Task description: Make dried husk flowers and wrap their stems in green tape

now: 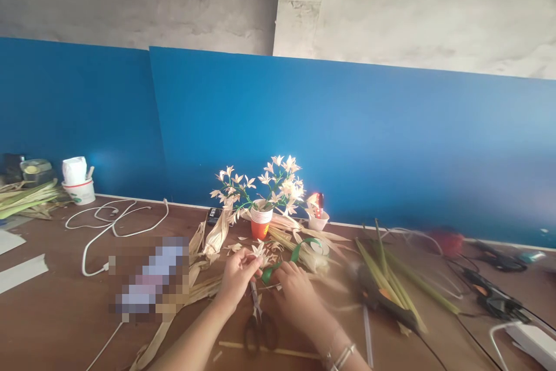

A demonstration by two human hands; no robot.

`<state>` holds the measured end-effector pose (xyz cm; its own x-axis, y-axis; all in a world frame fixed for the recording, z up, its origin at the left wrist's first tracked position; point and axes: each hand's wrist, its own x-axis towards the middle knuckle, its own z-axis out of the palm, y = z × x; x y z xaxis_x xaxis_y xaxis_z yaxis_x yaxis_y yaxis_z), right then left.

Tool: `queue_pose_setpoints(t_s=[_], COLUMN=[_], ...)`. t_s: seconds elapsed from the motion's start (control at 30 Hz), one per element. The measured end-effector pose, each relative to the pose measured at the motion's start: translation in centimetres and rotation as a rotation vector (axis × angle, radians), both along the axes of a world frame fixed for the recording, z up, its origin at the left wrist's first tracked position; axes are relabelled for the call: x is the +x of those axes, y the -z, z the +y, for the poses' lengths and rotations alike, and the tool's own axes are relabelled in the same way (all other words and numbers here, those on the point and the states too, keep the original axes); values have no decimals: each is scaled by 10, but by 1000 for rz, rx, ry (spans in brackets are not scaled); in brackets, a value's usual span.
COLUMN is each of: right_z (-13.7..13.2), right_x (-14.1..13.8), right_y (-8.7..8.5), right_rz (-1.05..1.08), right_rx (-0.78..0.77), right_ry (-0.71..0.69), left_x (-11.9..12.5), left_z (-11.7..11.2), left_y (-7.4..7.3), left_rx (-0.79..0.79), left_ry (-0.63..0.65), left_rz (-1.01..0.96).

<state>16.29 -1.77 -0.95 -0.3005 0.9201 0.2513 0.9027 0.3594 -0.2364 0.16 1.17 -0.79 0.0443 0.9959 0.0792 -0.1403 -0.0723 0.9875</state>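
My left hand point(238, 279) is closed, its thumb and fingers pinching a small pale flower point(259, 250) with pointed petals that looks made of dried husk. Close beside it, my right hand point(296, 287) has its fingers bent round a strip of green tape point(270, 272); the fingertips are partly hidden. Behind that hand the tape runs up toward a roll point(320, 246). Below both hands lie scissors point(259, 324) with dark handles, blades pointing away from me. Just beyond, a stack of red and white paper cups point(261, 221) holds green-stemmed branches with many similar flowers point(286, 186).
Dried husks point(217, 235) lie around the cups. To the right are a dark glue gun point(382, 301), green husk leaves point(386, 278) and cables. A blurred-out device point(152, 275) and a white cable point(93, 249) lie left. A blue partition point(347, 139) stands behind the table.
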Motion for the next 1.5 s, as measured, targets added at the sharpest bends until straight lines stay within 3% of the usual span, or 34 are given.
queue_pose_setpoints(t_s=[0.2,0.5,0.7,0.97,1.17,1.27,1.37,1.5], right_z=[7,5,0,-1,7,12,14,9], right_x=[5,0,3,19,17,13,5,-7], right_y=[-5,8,13,-14,-12,-5,-2,-9], right_rz=[-27,17,-111,-184,194,548,959,1367], right_rx=[1,0,125,175,292,285,46,-374], right_ry=[232,-100,-130,-32,-136,-50,86,46], left_x=[5,4,2,1,3,5,7,10], left_z=[-1,6,6,2,-4,-5,-7,-10], left_y=[6,21,22,13,1,-4,-5,-5], left_rx=[-15,72,112,155,153,61,-32,-84], left_ry=[151,74,40,-21,2,57,101,150], left_rz=[157,255,314,394,373,182,-26,-152])
